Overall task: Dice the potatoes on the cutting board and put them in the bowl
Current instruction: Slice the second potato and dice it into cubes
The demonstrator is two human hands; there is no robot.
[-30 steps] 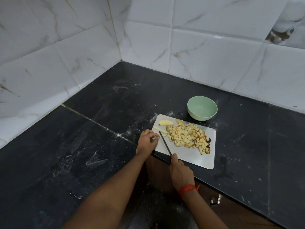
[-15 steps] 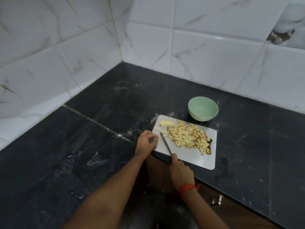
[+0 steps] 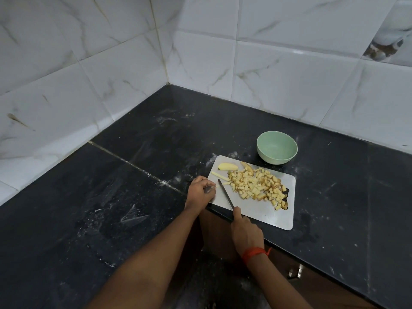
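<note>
left hand sits curled at the left edge of the cutting board; whether it pinches anything i cannot tell. right hand grips the knife, blade just beside the diced potatoes. almost nothing has moved in the last second, so cutting seems paused: a slice and a strip wait uncut, and the bowl looks empty

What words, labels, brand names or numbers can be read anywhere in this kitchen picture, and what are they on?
None: no readable text shows anywhere.
The green bowl, cutting board, knife and wall tiles carry no print.
The top-right tile shows only part of a blurred picture, with no lettering.
</note>
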